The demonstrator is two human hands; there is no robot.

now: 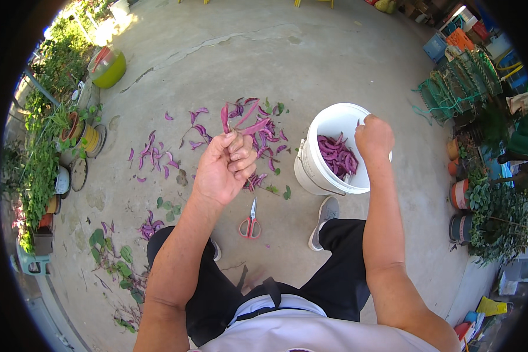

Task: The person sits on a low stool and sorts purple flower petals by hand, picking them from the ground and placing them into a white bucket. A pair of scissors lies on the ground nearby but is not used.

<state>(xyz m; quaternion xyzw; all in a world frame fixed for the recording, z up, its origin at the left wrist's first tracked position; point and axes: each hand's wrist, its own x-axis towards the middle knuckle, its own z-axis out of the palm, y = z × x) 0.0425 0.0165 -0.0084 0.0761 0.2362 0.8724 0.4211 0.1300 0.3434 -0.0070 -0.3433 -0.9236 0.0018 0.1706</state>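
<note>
My left hand pinches a small cluster of purple hyacinth bean pods by the stem, above the floor. Over the right part of the white plastic bucket's rim, my right hand is closed. A small purplish tip, apparently the end of a pod, sticks out from its fingers; the rest is hidden. Inside the bucket lies a heap of purple pods. Scissors with red handles rest on the concrete between my feet, blades pointing away from me.
Loose pods are strewn on the concrete floor left of the bucket. Leafy cut stems lie by my left leg. Potted plants line the left side. Netted traps and more pots stand on the right.
</note>
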